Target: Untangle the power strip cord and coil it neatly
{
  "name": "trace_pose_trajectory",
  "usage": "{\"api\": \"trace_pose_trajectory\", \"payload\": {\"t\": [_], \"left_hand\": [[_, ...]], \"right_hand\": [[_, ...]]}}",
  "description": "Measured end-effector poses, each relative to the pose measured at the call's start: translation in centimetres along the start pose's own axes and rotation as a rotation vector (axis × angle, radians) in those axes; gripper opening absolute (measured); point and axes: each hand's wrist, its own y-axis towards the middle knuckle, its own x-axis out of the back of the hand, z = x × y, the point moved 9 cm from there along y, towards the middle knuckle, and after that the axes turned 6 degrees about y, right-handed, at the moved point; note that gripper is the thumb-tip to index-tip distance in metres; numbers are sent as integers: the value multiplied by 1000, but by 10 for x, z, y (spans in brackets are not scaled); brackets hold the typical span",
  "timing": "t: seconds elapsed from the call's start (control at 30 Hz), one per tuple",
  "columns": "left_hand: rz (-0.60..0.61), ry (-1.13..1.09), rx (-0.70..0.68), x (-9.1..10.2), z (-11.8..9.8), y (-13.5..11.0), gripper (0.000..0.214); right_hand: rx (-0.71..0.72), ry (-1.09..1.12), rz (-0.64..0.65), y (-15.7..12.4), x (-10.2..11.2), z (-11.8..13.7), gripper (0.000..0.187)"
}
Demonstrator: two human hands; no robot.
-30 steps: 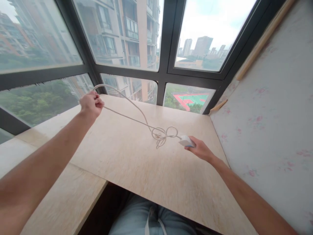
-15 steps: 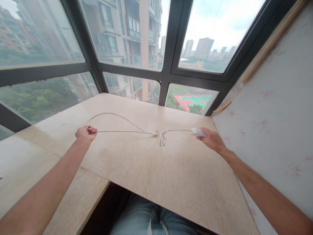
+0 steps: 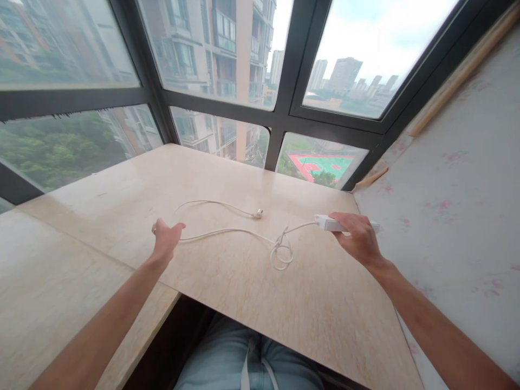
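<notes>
At the right, my right hand (image 3: 357, 234) is closed round a white power strip (image 3: 326, 222), its far end showing past the fingers beside the wall. A white cord (image 3: 227, 230) leaves the strip, forms a loose knot with a loop, and runs left under my left hand (image 3: 167, 237). That hand is open, with thumb and fingers apart, low over the tabletop; the palm side is hidden. Beyond it the cord bends back to the right and ends in a white plug (image 3: 257, 213) lying on the surface.
The cord lies on a beige marbled tabletop (image 3: 244, 276) with a cut-out edge by my lap. Dark-framed windows (image 3: 215, 105) border the far side. A flower-patterned wall (image 3: 455, 216) stands close along the right.
My left hand has opened and moved right and nearer to me. The taut cord has gone slack, its knot has loosened into a wider loop, and the plug now shows clearly.
</notes>
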Motion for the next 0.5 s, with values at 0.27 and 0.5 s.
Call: {"api": "trace_pose_trajectory", "payload": {"t": [0.27, 0.5], "left_hand": [[713, -24, -593, -106, -130, -134, 52], [696, 83, -701, -161, -150, -196, 21]], "right_hand": [[-22, -86, 211, -4, -8, 27, 23], [-106, -161, 471, -11, -10, 49, 38]]}}
